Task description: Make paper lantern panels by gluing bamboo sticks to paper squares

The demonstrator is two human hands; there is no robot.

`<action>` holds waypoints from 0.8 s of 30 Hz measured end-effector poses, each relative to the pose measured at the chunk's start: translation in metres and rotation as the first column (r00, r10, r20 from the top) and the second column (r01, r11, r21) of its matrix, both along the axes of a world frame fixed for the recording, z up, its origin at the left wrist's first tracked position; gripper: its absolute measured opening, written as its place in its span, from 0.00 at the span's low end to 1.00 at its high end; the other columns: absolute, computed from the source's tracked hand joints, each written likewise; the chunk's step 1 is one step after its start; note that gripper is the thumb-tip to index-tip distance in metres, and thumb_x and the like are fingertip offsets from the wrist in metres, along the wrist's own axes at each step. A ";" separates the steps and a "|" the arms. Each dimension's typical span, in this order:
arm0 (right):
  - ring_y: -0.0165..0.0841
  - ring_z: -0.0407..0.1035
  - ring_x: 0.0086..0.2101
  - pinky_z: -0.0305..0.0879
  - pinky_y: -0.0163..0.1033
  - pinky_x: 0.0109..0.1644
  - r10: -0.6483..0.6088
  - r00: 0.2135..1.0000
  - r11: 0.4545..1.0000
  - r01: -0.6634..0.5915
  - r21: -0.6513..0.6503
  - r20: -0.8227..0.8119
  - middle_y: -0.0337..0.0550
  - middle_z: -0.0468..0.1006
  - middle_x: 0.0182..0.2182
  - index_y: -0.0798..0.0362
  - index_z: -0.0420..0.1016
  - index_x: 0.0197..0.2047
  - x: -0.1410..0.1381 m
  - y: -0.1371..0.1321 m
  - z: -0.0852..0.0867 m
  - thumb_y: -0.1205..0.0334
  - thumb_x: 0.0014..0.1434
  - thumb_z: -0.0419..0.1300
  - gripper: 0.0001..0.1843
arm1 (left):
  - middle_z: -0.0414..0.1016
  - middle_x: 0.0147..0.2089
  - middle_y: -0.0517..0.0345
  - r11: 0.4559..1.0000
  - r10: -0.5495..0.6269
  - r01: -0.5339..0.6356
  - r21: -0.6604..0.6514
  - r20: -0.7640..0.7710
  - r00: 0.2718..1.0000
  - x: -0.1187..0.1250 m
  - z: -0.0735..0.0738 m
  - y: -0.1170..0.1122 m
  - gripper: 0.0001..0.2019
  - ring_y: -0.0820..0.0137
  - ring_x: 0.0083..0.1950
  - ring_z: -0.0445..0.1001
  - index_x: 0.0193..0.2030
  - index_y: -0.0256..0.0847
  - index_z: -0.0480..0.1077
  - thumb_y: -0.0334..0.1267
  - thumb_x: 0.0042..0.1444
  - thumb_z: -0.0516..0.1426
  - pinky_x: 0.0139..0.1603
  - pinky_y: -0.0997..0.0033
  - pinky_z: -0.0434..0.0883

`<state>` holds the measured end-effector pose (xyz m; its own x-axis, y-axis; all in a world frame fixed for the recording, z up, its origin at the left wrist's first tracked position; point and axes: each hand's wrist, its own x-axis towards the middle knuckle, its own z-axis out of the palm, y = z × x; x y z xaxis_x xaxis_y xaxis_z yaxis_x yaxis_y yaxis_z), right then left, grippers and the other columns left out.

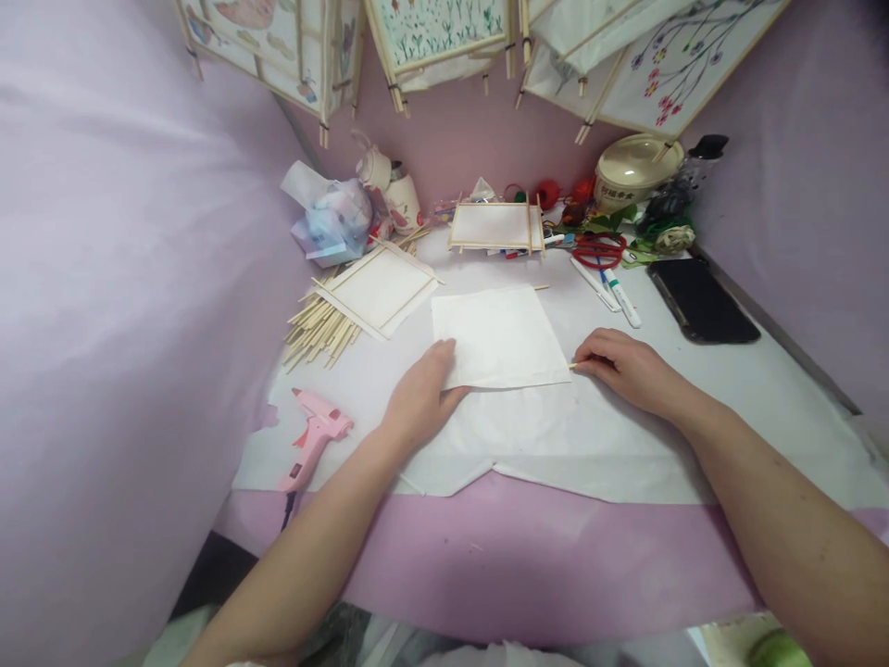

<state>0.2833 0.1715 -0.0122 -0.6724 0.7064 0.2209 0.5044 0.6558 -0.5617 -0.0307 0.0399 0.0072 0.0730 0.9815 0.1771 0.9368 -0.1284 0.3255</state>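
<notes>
A square white paper sheet lies in front of me, its lower edge slightly raised. My left hand grips its lower left corner, fingers at the left side and thumb along the bottom edge. At the lower right corner a thin wooden stick pokes out from under the paper, and my right hand pinches its end. Another stick tip shows beyond the upper right corner. Whatever else is beneath the paper is hidden.
On the left lie a pink glue gun, a pile of wooden sticks and a framed paper panel. Behind stands a small stick frame. To the right are markers, red scissors and a phone. Painted lanterns hang above.
</notes>
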 end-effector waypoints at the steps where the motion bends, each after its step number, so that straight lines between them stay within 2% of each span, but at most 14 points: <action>1: 0.36 0.66 0.39 0.61 0.42 0.42 0.001 1.000 1.000 -0.001 0.000 0.001 0.42 0.73 0.35 0.49 0.71 0.34 0.000 0.000 0.000 0.54 0.64 0.56 0.10 | 0.60 0.71 0.45 1.000 -0.017 0.017 -0.016 0.007 1.000 0.000 0.000 0.000 0.32 0.57 0.69 0.62 0.70 0.40 0.49 0.43 0.63 0.56 0.66 0.55 0.64; 6: 0.36 0.67 0.38 0.61 0.42 0.42 -0.009 1.000 1.000 0.009 -0.010 0.005 0.42 0.73 0.35 0.49 0.72 0.34 -0.001 -0.002 0.000 0.53 0.64 0.56 0.10 | 0.67 0.66 0.46 0.994 0.017 -0.011 -0.109 0.056 0.998 0.002 0.001 0.001 0.33 0.56 0.64 0.68 0.71 0.42 0.45 0.44 0.64 0.55 0.61 0.54 0.68; 12: 0.37 0.68 0.37 0.63 0.42 0.40 -0.041 0.999 0.999 0.041 -0.013 0.028 0.43 0.74 0.36 0.49 0.72 0.36 0.001 -0.001 0.002 0.53 0.63 0.57 0.10 | 0.67 0.66 0.48 0.995 0.016 -0.008 -0.103 0.083 0.996 0.004 0.003 0.002 0.33 0.57 0.64 0.68 0.72 0.43 0.44 0.43 0.64 0.55 0.61 0.54 0.67; 15: 0.41 0.69 0.42 0.65 0.47 0.46 -0.121 0.992 0.980 0.123 0.157 -0.026 0.47 0.74 0.40 0.50 0.73 0.43 -0.004 -0.011 0.013 0.53 0.61 0.60 0.11 | 0.67 0.66 0.49 0.994 0.028 -0.016 -0.108 0.110 0.994 0.005 0.004 0.002 0.34 0.57 0.64 0.68 0.72 0.44 0.44 0.43 0.64 0.55 0.62 0.54 0.67; 18: 0.43 0.69 0.44 0.64 0.50 0.49 -0.112 0.981 0.912 0.165 0.376 -0.160 0.50 0.75 0.41 0.53 0.73 0.44 -0.022 -0.042 0.025 0.56 0.61 0.60 0.11 | 0.67 0.66 0.50 0.992 0.047 -0.032 -0.119 0.130 0.990 0.006 0.006 0.002 0.33 0.58 0.65 0.67 0.71 0.44 0.44 0.41 0.64 0.55 0.63 0.54 0.66; 20: 0.41 0.70 0.41 0.66 0.49 0.47 0.036 0.994 0.912 0.010 0.410 -0.103 0.51 0.77 0.40 0.54 0.74 0.42 -0.040 -0.071 0.027 0.58 0.63 0.58 0.09 | 0.67 0.67 0.49 0.992 0.053 -0.037 -0.124 0.132 0.990 0.007 0.006 0.002 0.33 0.58 0.65 0.67 0.71 0.43 0.45 0.41 0.64 0.55 0.63 0.54 0.66; 21: 0.41 0.71 0.42 0.66 0.49 0.47 0.093 0.995 0.921 -0.074 0.382 -0.031 0.52 0.77 0.41 0.55 0.75 0.44 -0.049 -0.086 0.025 0.58 0.64 0.57 0.11 | 0.66 0.67 0.49 0.991 0.056 -0.039 -0.125 0.133 0.990 0.007 0.006 0.001 0.32 0.58 0.65 0.67 0.71 0.42 0.46 0.41 0.64 0.55 0.63 0.54 0.66; 23: 0.45 0.69 0.51 0.66 0.51 0.53 0.141 0.985 0.930 -0.168 0.326 0.103 0.55 0.76 0.52 0.56 0.73 0.54 -0.064 -0.111 0.016 0.53 0.65 0.56 0.20 | 0.67 0.67 0.48 0.991 0.064 -0.047 -0.124 0.139 0.988 0.008 0.006 0.001 0.32 0.58 0.65 0.67 0.71 0.42 0.46 0.40 0.64 0.55 0.63 0.54 0.66; 24: 0.47 0.64 0.58 0.63 0.53 0.58 0.154 0.975 0.929 -0.198 0.313 0.160 0.56 0.72 0.58 0.57 0.69 0.59 -0.070 -0.120 0.010 0.49 0.65 0.55 0.26 | 0.67 0.67 0.48 0.991 0.068 -0.051 -0.122 0.143 0.987 0.008 0.005 0.001 0.32 0.59 0.65 0.67 0.71 0.42 0.46 0.40 0.64 0.54 0.63 0.55 0.66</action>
<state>0.2133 0.0517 -0.0023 -0.8180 0.4781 0.3199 0.4184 0.8761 -0.2396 -0.0228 0.0411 0.0127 -0.0044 0.9979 0.0643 0.8829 -0.0263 0.4689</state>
